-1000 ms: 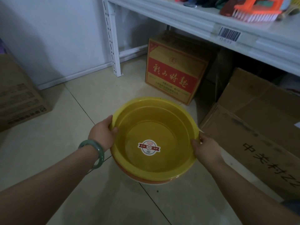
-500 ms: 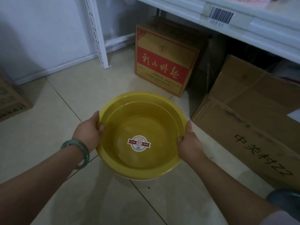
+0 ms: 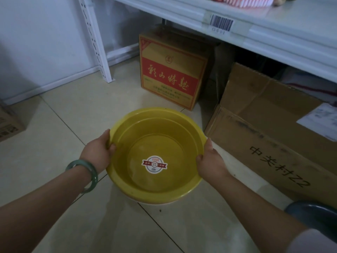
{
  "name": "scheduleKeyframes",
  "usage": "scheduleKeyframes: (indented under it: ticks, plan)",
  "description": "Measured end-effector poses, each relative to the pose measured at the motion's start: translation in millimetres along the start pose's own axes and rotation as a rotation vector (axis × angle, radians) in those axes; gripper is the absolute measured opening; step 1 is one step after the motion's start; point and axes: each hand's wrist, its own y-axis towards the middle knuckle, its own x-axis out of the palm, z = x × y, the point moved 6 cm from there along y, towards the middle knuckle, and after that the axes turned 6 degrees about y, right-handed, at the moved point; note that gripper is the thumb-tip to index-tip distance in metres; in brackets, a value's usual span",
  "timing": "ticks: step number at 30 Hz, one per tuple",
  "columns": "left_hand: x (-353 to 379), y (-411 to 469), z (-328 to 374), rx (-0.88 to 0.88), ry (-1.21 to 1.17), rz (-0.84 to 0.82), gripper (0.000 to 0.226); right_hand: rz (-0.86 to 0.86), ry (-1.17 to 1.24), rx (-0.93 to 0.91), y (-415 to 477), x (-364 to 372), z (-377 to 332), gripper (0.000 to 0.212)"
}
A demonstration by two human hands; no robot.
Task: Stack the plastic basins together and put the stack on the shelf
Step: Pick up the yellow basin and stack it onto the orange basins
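Between both hands (image 3: 96, 154): yellow basin (image 3: 158, 143), rim gripped.

A red and yellow carton (image 3: 171, 77) stands on the tiled floor (image 3: 60, 128). Just beside it lies a big brown cardboard box (image 3: 269, 128). Another brown box (image 3: 9, 125) is at the left edge.

yellow basin (image 3: 156, 152) | round plastic, upright, open side up, round red-and-white sticker on its inner bottom | nested in a paler basin (image 3: 155, 202), only a rim sliver showing beneath its near edge | stack held above the floor, level | shelf (image 3: 273, 33) | white, its front edge beyond and above the stack
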Motion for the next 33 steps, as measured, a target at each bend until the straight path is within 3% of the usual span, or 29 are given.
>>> scheduleKeyframes:
  ticks: [14,20,33]
  plan:
    - [41.2,-22.3,87.3,0.165,0.051,-0.146,0.059,0.121,0.007,0.108,-45.9,-65.9,76.1,0.071]
    - [44.3,-27.7,116.9,0.201,0.091,-0.104,0.068,0.166,0.044,0.123,-63.3,-87.7,96.6,0.069]
    - [26.4,-68.6,196.6,0.477,0.058,-0.094,0.058,0.289,0.110,0.141,-91.0,-127.6,121.0,0.071]
